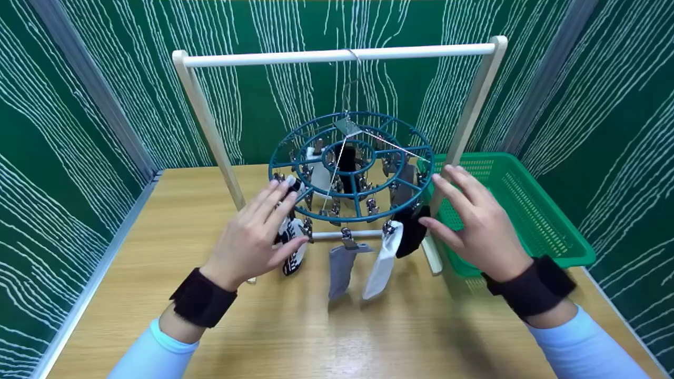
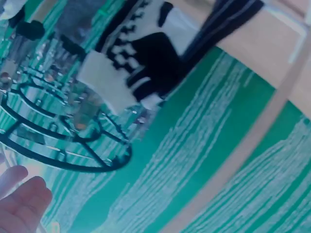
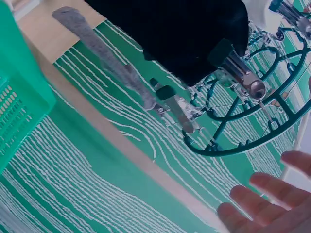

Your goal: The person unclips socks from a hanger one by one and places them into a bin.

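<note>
Hanging from the white wooden rail [image 1: 337,54] is a round teal plastic sock dryer with metal clips [image 1: 352,166], and both hands are up at its rim. The left hand [image 1: 258,237] sits at nine o'clock on the ring, fingers spread and nearly straight, fingertips at the rim beside a black-and-white patterned sock [image 1: 293,247]; whether they press the plastic or merely brush it I cannot tell, since the hand covers the top of that sock. From the left wrist view only a few blurred fingertips [image 2: 22,204] show at the bottom corner, apart from the ring [image 2: 63,145], with the patterned sock [image 2: 141,58] hanging close to the lens.

The right hand [image 1: 476,223] is at three o'clock, fingers spread and relaxed, gripping nothing, thumb tip just beside a black sock [image 1: 412,231] clipped at the rim. The right wrist view shows the straight fingers [image 3: 272,199] clear of the ring, and the black sock [image 3: 184,34] filling the top, cut off by the edge.

At six o'clock a grey sock [image 1: 341,268] and a white sock [image 1: 383,260] dangle from clips above the light wooden table [image 1: 210,316]. More socks hang inside the ring, too crowded to tell apart. A green plastic mesh basket [image 1: 532,210] sits to the right, partly behind the right hand.
</note>
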A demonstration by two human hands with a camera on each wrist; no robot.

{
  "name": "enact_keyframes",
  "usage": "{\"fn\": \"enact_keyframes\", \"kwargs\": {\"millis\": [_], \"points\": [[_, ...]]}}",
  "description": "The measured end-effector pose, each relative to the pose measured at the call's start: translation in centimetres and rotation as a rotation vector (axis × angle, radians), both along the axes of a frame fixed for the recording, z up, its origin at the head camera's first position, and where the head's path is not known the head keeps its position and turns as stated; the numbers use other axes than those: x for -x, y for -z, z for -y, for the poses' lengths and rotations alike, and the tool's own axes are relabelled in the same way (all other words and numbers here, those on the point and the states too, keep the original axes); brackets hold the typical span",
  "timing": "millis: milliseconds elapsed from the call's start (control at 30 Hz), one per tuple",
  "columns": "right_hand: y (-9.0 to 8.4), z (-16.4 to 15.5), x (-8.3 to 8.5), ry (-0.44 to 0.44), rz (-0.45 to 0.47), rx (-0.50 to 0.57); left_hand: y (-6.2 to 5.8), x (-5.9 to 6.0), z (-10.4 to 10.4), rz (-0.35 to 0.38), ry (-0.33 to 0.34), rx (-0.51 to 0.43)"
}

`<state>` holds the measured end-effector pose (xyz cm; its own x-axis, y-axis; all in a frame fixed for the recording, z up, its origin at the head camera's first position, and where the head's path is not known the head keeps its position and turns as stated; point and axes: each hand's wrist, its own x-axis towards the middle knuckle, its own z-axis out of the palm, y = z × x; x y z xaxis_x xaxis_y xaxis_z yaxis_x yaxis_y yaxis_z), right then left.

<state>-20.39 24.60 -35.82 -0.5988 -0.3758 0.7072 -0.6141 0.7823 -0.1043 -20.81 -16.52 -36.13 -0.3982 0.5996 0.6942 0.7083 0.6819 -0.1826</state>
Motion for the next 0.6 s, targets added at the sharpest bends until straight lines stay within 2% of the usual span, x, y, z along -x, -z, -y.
{"fn": "enact_keyframes", "kwargs": {"millis": [333, 600], "points": [[-0.7, 2.4, 1.1, -0.116, -0.114, -0.044, -0.2, 0.6, -1.3, -0.060, 0.068, -0.018], [-0.8, 3.3, 1.6, -0.170, -0.124, -0.047, -0.3, 1.2, -1.6, -0.114, 0.081, -0.045]]}}
